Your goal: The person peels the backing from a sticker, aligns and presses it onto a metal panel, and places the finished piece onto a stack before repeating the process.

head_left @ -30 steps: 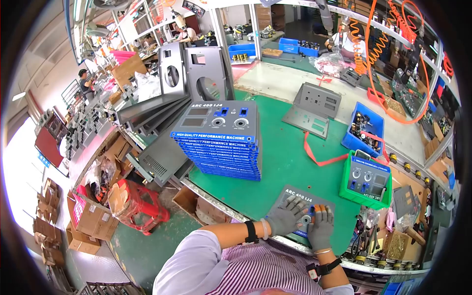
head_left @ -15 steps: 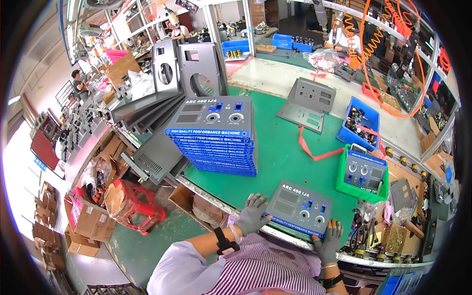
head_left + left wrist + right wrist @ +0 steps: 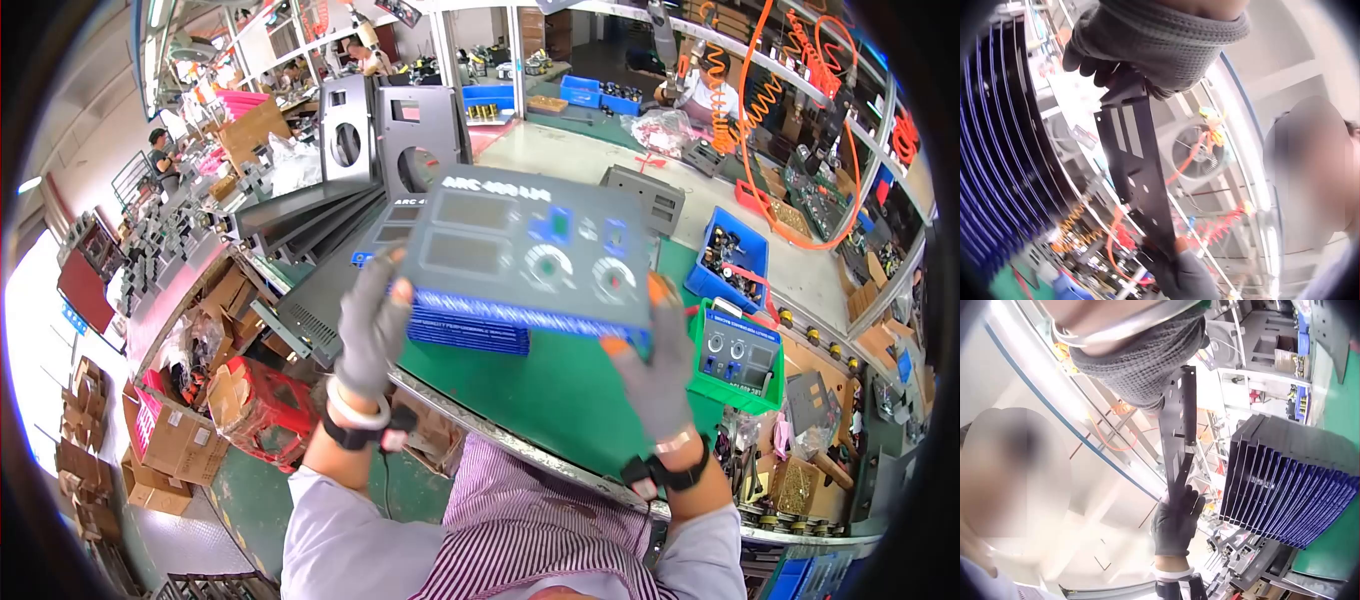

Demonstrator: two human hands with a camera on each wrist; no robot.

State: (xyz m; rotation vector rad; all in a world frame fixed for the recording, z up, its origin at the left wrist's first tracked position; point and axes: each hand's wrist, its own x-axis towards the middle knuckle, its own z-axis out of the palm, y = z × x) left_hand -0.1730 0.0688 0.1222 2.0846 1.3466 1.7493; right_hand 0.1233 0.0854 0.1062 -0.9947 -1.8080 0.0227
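A grey front panel with a blue lower edge, printed "ARC 400", is held up over the bench in the head view, slightly blurred. My gloved left hand grips its left end, fingers behind and thumb in front. At the opposite end, my right hand pinches the lower right corner. Behind and below the panel stands a stack of similar blue-edged panels, partly hidden. From the left wrist, the held panel's back shows its slots and holes. The stack appears beside the hands in the right wrist view.
A green bin with another printed panel stands on the right, a blue bin of small parts behind it. Bent grey sheet metal lies farther back. Dark metal housings lean at the left. A red stool stands beside the bench.
The panel lay flat at the bench's front edge with both hands on it, then at its sides. Now both hands grip it, raised and moved left toward the stack.
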